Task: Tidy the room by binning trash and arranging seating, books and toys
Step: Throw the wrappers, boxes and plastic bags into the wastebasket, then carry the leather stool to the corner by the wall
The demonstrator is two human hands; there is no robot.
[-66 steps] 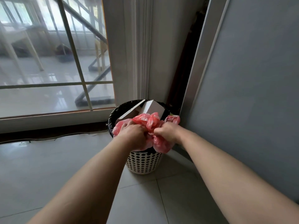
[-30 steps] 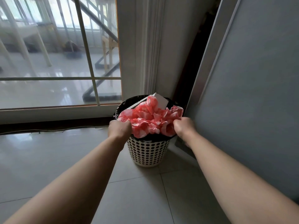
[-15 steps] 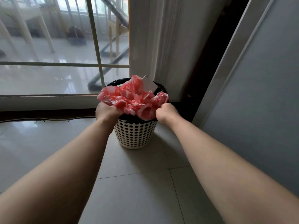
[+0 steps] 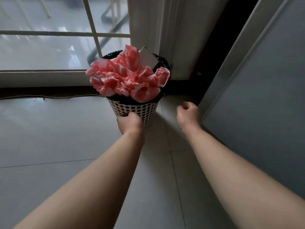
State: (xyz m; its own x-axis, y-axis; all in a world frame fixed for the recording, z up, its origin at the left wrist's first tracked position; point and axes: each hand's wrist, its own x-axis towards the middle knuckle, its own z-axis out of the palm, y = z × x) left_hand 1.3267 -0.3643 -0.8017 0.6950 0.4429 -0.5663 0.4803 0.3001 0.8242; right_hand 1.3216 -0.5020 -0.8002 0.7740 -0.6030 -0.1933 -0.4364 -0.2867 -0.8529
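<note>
A white perforated waste bin (image 4: 145, 111) with a black liner stands on the floor in the corner by the window. A crumpled pink plastic bag (image 4: 127, 78) bulges out over its rim, and a white box (image 4: 147, 57) pokes up behind the bag. My left hand (image 4: 130, 123) is low in front of the bin's wall with its back towards me and its fingers hidden. I cannot tell whether it touches the bin. My right hand (image 4: 188, 115) hangs to the right of the bin, loosely curled with nothing in it, apart from the bag.
A glass door with a pale frame (image 4: 92, 35) is behind the bin, with a dark threshold strip (image 4: 49, 93) along the floor. A grey panel (image 4: 264, 96) rises close on the right. Grey floor tiles (image 4: 66, 138) stretch to the left and towards me.
Both hands have let go of the pink bag and dropped from the bin's rim. The bag now rests spread on top of the bin. The view has tilted down.
</note>
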